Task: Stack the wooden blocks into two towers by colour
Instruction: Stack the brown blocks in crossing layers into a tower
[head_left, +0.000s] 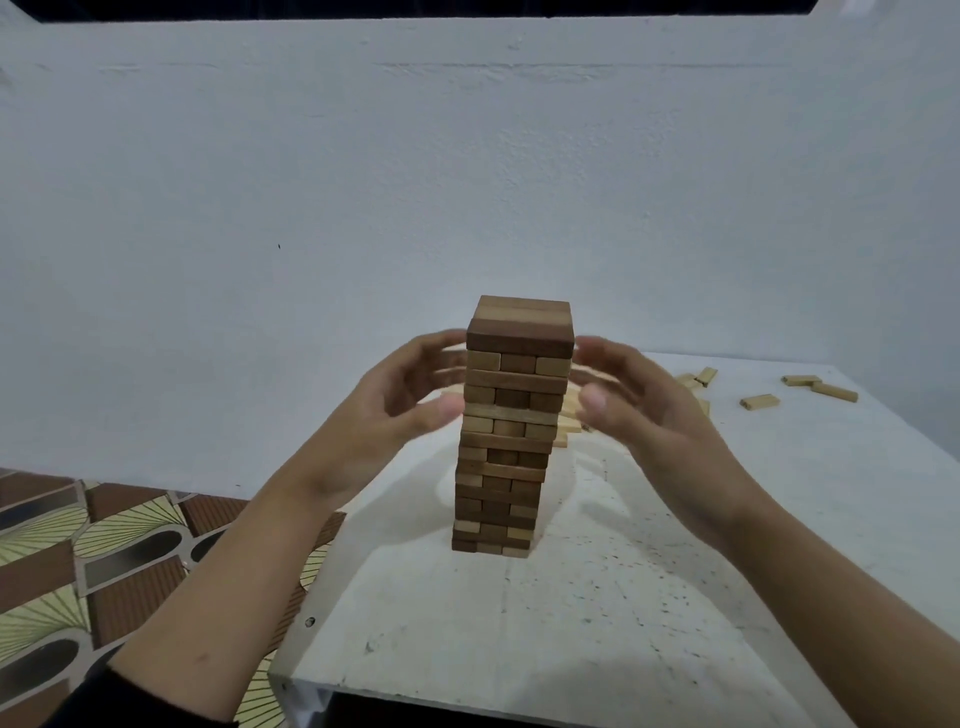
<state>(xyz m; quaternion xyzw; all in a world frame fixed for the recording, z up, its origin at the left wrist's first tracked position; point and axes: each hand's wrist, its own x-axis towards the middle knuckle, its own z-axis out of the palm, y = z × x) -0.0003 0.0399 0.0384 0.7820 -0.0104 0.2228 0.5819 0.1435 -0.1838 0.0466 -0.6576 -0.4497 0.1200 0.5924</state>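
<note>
Head view of a single tower (511, 431) of wooden blocks standing upright on the white, speckled counter (597, 623), near its middle. The layers alternate in direction and mix dark brown and pale blocks, with a dark layer on top. The left hand (400, 400) and the right hand (639, 400) flank the upper half of the tower, palms turned inward toward it. The fingers of both hands are extended and loosely spread, and neither grips anything. The fingertips lie just beside the tower's top layers, but motion blur makes it impossible to tell whether they touch the wood. Directly behind the tower, partly hidden by it and by the right hand, lies a group of pale blocks (569, 415) whose arrangement cannot be made out. Further pale loose blocks (759, 401) lie scattered flat on the far right part of the counter, well apart from the tower. A dark sleeve (130, 701) covers the left forearm at the lower edge. To the left of the counter is a patterned floor (104, 545), and behind it a plain white wall (467, 182).
</note>
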